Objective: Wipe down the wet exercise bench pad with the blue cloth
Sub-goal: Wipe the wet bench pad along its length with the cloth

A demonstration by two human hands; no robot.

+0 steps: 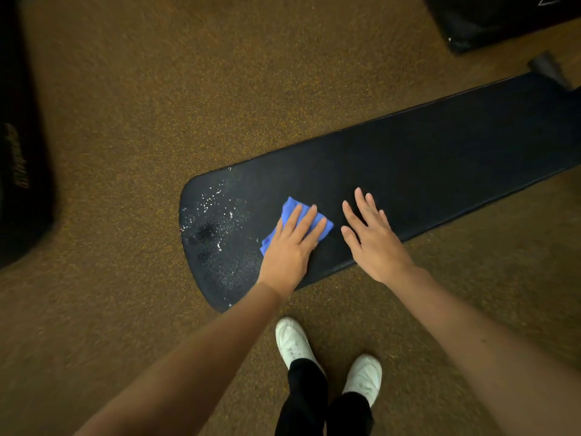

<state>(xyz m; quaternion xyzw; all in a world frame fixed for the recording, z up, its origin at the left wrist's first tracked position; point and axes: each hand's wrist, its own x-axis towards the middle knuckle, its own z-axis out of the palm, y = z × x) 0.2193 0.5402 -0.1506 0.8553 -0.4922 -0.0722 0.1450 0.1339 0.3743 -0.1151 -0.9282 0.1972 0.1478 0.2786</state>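
Observation:
A long black bench pad (424, 158) runs from the middle of the view to the upper right. Its rounded near end glistens with water droplets (213, 215). My left hand (290, 243) lies flat on a folded blue cloth (290, 207), pressing it onto the pad just right of the wet patch; the cloth shows above and left of the fingers. My right hand (372, 237) rests palm down on the dry part of the pad beside it, fingers spread, holding nothing.
Brown speckled floor (157, 89) surrounds the bench. My two white shoes (327, 357) stand close to the pad's near edge. Dark equipment sits at the left edge (22, 171) and at the top right corner (496, 17).

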